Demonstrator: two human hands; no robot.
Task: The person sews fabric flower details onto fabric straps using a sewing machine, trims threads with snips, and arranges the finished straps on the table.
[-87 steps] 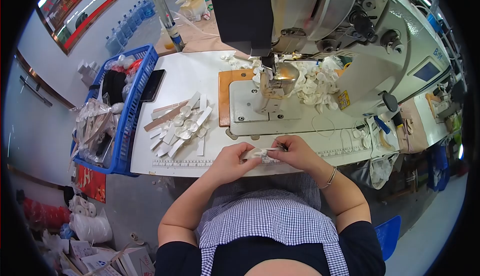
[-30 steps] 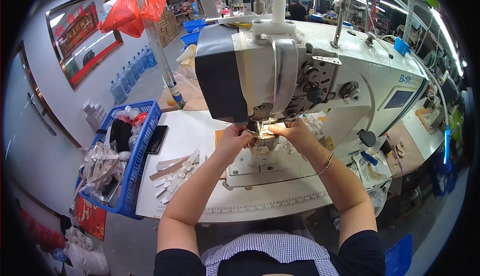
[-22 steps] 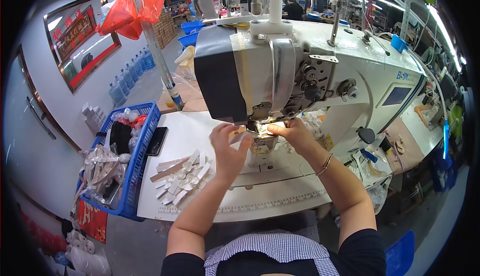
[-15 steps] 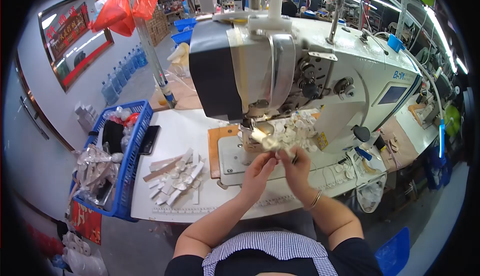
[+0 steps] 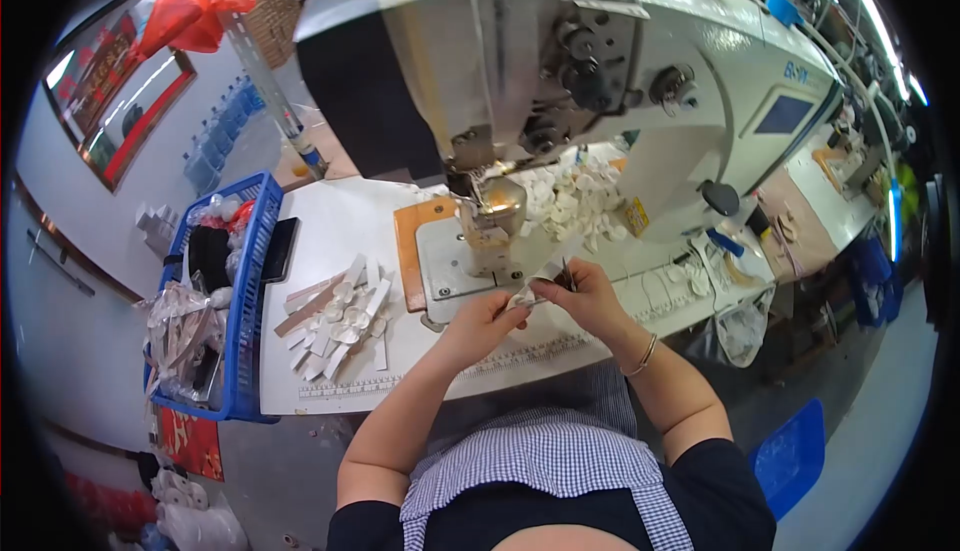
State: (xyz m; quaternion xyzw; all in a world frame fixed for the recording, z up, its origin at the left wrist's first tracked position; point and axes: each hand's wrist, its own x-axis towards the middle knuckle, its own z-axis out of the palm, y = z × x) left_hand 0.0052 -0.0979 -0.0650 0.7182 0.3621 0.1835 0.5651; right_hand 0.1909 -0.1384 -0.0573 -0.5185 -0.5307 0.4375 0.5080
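My left hand (image 5: 482,326) and my right hand (image 5: 588,299) meet just in front of the sewing machine's needle area. Between them is a small white strip (image 5: 550,269), pinched in the fingers of both. A thin dark metal piece shows at my right fingers; its kind is too small to make out. Beyond my hands stands the sewing machine (image 5: 680,101), with its metal bed plate (image 5: 455,276) under the presser foot. A heap of white sewn pieces (image 5: 575,196) lies behind the needle. To the left, white strips with rounded pieces (image 5: 345,321) are piled on the table.
A blue basket (image 5: 250,321) filled with plastic bags stands at the table's left edge, beside a dark flat phone-like object (image 5: 281,250). A printed ruler scale (image 5: 500,361) runs along the front edge. Scraps and a tape roll (image 5: 742,263) lie at right.
The head view has tipped down and come closer. My hands have come slightly apart, and the white strip shows more clearly between them.
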